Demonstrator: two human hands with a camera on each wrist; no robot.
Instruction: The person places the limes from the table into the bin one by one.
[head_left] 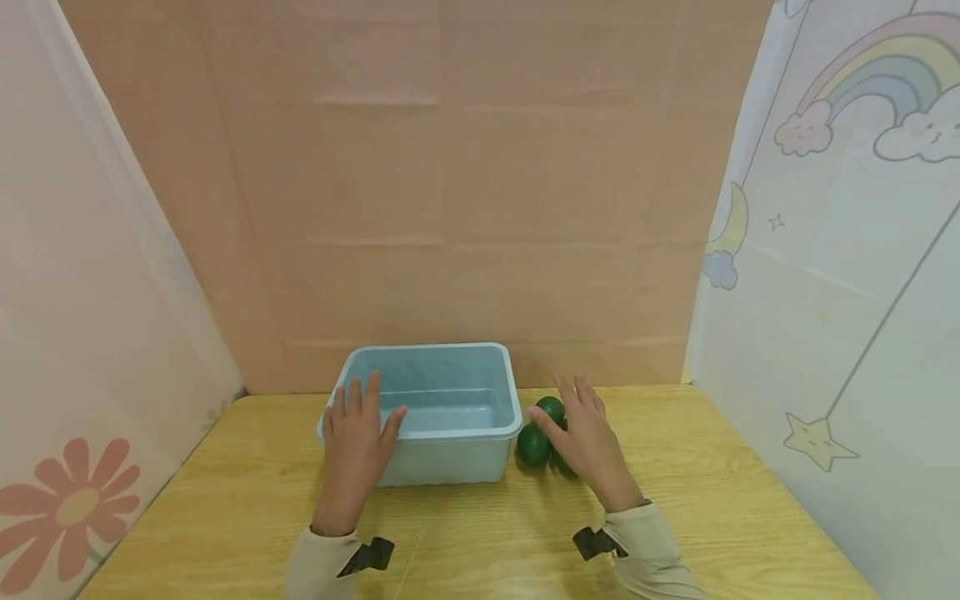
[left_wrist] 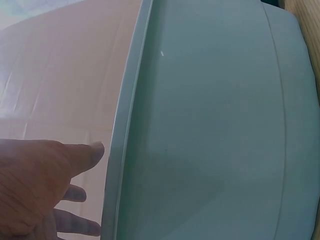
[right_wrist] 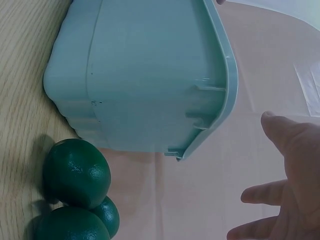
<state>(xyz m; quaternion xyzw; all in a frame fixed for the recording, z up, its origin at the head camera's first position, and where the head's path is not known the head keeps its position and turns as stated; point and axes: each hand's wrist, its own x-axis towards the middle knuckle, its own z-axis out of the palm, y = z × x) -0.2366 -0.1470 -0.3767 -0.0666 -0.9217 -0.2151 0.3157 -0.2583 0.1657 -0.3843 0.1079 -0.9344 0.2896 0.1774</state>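
A light blue plastic bin (head_left: 450,458) stands on the table, its inside bare in the head view. My left hand (head_left: 354,437) is over the bin's front left corner, fingers spread and straight, holding nothing. In the left wrist view its thumb (left_wrist: 85,156) points at the bin's rim (left_wrist: 120,120). To the right of the bin lie three dark green round fruits, possibly avocados: a front left one (head_left: 533,446), a back one (head_left: 551,407) and one partly hidden (head_left: 564,467). Above them my right hand (head_left: 588,437) hovers with fingers extended, nothing in it.
The wood-grain table (head_left: 225,517) runs back to a plain tan backdrop (head_left: 480,208). Pale printed sheets hang at the left (head_left: 97,292) and right (head_left: 840,292). Dark straps (head_left: 367,557) circle both wrists at the sleeves.
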